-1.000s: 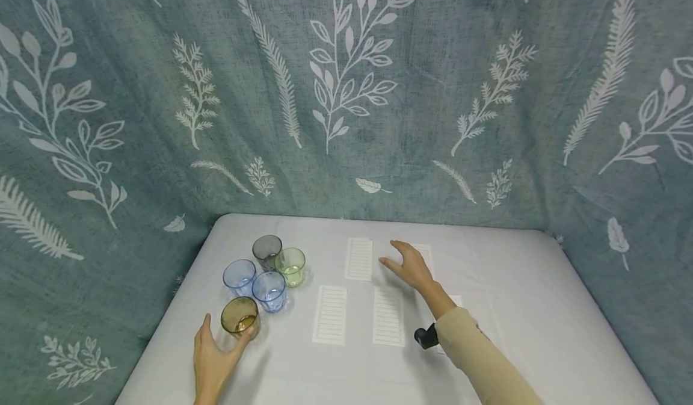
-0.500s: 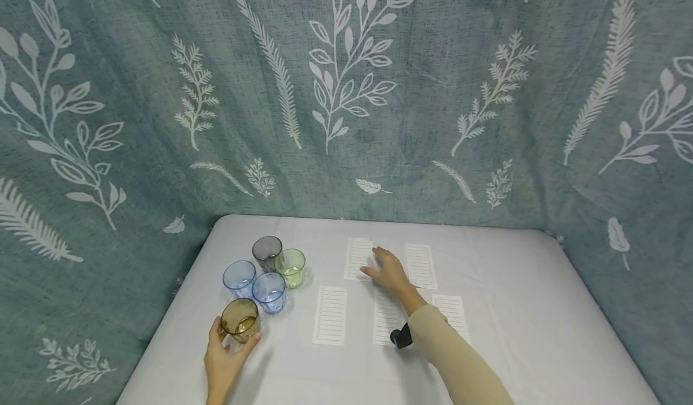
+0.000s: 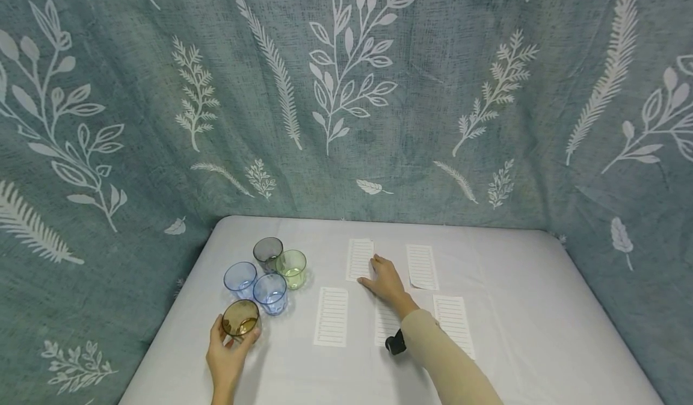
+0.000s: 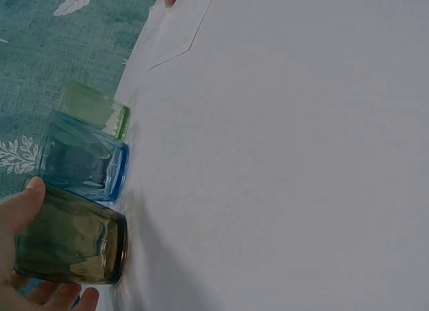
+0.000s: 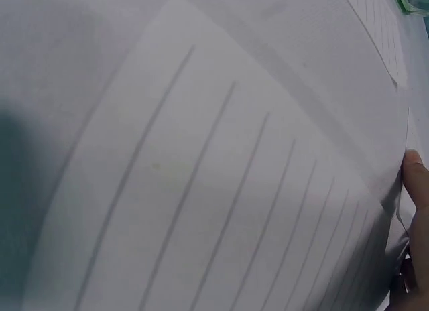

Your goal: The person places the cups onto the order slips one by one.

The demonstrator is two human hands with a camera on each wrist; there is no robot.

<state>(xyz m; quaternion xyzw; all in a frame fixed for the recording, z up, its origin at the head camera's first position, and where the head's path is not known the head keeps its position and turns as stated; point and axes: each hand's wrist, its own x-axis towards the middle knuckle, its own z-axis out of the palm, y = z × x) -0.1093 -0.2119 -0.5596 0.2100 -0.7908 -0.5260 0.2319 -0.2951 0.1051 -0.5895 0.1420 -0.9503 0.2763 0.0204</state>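
Note:
My left hand (image 3: 225,354) grips an amber glass (image 3: 240,319), with thumb and fingers on opposite sides. In the left wrist view the amber glass (image 4: 70,240) stands at the table surface beside a blue glass (image 4: 84,160) and a green glass (image 4: 94,110). My right hand (image 3: 387,281) is at the lower right corner of a lined paper card (image 3: 359,259), thumb and index finger spread apart. The right wrist view puts the right thumb (image 5: 414,173) against a paper edge; whether the fingers pinch it is unclear. That card lies flat in the head view.
Two blue glasses (image 3: 240,277), a grey glass (image 3: 267,252) and a green glass (image 3: 293,268) cluster on the left of the white table (image 3: 541,333). More lined cards (image 3: 331,318) lie around the right arm, one partly under it. A patterned curtain (image 3: 346,176) surrounds the table.
The left hand has closed around the amber glass, which stays in place. The right hand has moved left and slightly nearer, from between the two far cards to the left one's corner.

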